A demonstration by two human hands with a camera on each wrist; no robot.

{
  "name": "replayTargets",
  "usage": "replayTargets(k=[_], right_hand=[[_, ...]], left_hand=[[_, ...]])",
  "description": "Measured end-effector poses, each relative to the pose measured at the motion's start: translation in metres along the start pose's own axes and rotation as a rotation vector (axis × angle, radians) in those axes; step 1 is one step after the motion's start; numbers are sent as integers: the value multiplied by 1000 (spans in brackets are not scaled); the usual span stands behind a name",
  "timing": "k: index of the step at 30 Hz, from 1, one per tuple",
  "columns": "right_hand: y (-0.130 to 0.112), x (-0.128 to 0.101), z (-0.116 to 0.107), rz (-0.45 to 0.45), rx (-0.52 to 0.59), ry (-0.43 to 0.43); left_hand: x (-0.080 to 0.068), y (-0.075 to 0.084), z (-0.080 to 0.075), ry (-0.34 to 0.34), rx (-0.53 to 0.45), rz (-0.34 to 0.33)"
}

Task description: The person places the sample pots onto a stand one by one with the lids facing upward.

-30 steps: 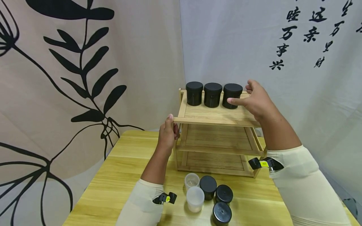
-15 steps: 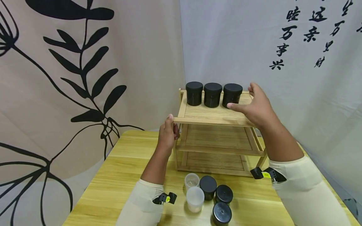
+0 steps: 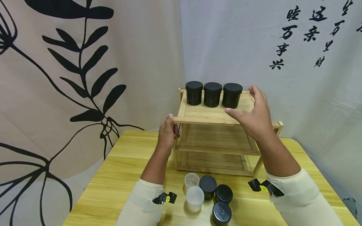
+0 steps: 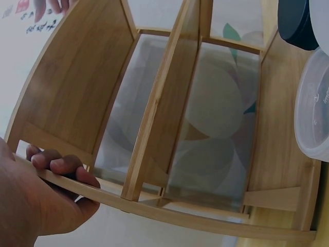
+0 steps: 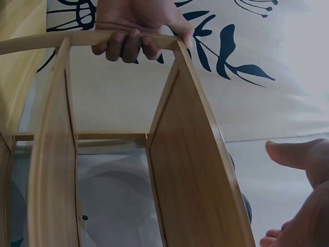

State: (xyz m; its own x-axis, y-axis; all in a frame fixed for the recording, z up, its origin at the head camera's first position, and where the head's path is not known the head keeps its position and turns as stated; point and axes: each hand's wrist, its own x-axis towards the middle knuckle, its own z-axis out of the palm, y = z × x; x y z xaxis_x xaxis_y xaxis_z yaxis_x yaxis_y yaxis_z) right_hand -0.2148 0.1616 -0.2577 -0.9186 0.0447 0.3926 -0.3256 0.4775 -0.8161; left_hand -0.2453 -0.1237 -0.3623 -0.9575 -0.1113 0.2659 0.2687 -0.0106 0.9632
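Observation:
A three-tier wooden shelf rack [image 3: 217,138] stands on the table. My left hand [image 3: 167,135] grips its left side frame near the top tier; the left wrist view shows the fingers [image 4: 64,164] curled round the side rail. Three black lidded jars stand in a row at the back of the top tier: a left jar [image 3: 194,94], a middle jar [image 3: 212,95] and a right jar [image 3: 232,96]. Beside the right jar hovers my right hand [image 3: 257,117], fingers and thumb spread apart and holding nothing. Its thumb [image 5: 285,154] shows above the top board in the right wrist view.
In front of the rack, on the wooden table [image 3: 127,175], two translucent cups [image 3: 195,199] stand beside three more black jars [image 3: 208,187]. Behind hang a curtain with black plant shapes [image 3: 87,91] and a pale one with dark writing [image 3: 288,31].
My right hand has drawn down and back from the right jar, and its thumb no longer overlaps the jar in the head view. The left hand and the jars have stayed put.

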Motion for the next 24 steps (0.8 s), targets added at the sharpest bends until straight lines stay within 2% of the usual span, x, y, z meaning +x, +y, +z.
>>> replayTargets(k=[6,15,24], right_hand=[[5,-10,8,-96,81,92],[19,-23,25,-389,208,235],[33,-28,33,-572,290,242]], left_hand=[[1,0,-1,5,0,-8],[0,1,-2,1,-5,-12],[0,1,0,-8,-6,-5]])
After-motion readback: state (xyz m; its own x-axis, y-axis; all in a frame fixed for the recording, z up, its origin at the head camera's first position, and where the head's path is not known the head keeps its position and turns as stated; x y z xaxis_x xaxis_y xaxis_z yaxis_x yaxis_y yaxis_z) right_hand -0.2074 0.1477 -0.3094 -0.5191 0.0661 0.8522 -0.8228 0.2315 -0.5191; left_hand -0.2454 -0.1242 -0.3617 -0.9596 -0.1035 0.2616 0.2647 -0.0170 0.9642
